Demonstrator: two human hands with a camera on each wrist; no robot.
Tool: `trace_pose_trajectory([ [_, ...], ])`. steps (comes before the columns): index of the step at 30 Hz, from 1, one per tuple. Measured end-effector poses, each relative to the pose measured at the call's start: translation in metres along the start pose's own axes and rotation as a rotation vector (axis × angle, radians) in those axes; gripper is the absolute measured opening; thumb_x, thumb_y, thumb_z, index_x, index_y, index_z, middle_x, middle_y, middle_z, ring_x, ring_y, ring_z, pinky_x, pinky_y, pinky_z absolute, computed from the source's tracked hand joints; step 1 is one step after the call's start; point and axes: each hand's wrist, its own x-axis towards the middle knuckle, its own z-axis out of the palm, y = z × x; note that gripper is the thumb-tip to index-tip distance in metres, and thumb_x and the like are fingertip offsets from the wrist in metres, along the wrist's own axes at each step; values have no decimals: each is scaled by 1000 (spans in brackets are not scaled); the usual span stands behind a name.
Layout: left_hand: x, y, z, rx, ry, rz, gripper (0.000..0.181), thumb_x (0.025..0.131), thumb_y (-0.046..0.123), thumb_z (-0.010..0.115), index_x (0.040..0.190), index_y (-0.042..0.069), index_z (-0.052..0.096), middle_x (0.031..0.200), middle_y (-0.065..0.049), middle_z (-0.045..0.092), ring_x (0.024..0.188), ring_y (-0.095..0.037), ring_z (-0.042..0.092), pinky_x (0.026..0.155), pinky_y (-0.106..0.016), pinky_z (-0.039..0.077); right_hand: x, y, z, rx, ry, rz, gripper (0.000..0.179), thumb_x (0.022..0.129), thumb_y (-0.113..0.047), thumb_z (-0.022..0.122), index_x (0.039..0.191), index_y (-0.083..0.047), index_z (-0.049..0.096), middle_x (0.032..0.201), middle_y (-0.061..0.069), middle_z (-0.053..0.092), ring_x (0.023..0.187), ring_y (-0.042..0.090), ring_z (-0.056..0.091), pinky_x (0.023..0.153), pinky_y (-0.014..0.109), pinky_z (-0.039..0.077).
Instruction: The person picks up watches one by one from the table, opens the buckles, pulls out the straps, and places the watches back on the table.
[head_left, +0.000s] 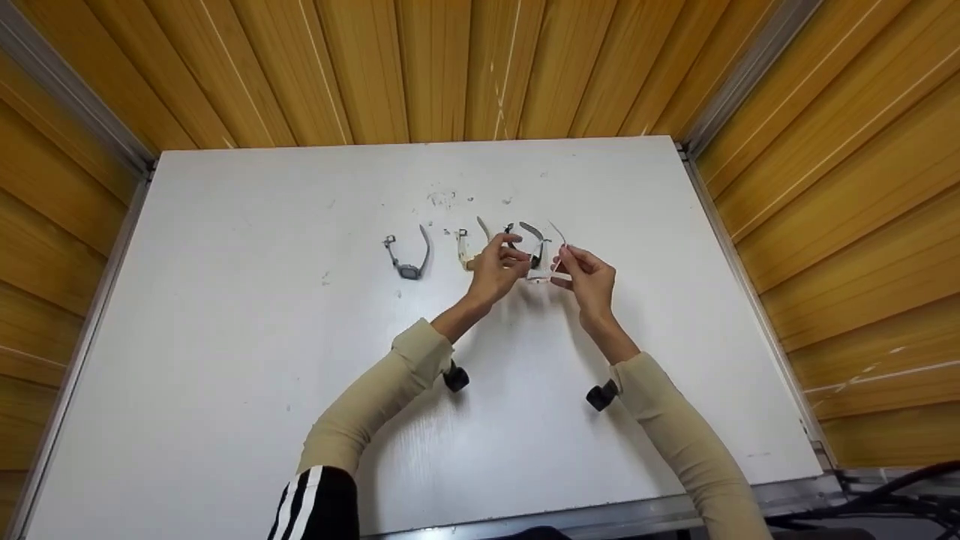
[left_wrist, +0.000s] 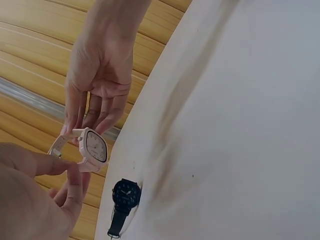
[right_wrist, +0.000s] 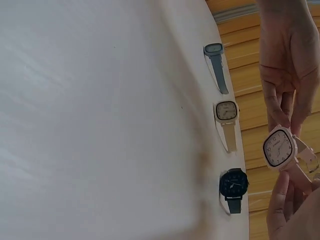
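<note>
A pale pink wristwatch (left_wrist: 95, 147) with a square rounded face is held above the table between both hands. My left hand (head_left: 497, 268) pinches one side of its strap between thumb and fingers. On the other side my right hand (head_left: 590, 281) pinches the strap, whose thin end sticks up past the fingers. The watch face (right_wrist: 279, 147) is turned toward the wrist cameras, and the buckle shows beside it. Just behind the hands lies a black watch (right_wrist: 233, 183) on the table. A beige watch (right_wrist: 226, 111), partly hidden by the left hand in the head view, lies to its left.
A grey-blue watch (head_left: 409, 272) lies farthest left in the row on the white table (head_left: 225, 337). Dark specks and scuffs (head_left: 442, 199) mark the surface behind the watches. Wood-patterned walls (head_left: 435, 67) stand at the back and sides. Cables (head_left: 885, 495) run at the lower right.
</note>
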Motion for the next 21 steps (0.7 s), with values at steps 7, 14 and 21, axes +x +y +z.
trace_pose_trajectory([
  [7,23,13,34,-23,92,-110,36,91,1,62,127,-1,58,105,-14,70,86,-15,69,69,-19,55,21,-15,-21,29,91,-26,18,98,-14,68,111,-3,63,82,0,74,77,12,73,69,26,63],
  [14,53,22,61,-30,153,-200,35,91,-1,62,126,-5,58,99,-11,66,76,-10,60,67,-18,52,56,-22,-33,-36,185,36,10,99,-15,68,104,-8,65,81,0,73,75,11,73,70,25,63],
  [21,80,10,92,354,252,-133,45,93,9,73,132,0,51,102,-14,75,89,-22,68,80,-27,53,84,-17,-51,-115,267,144,6,97,-13,65,100,-9,62,74,1,70,67,9,69,63,21,61],
])
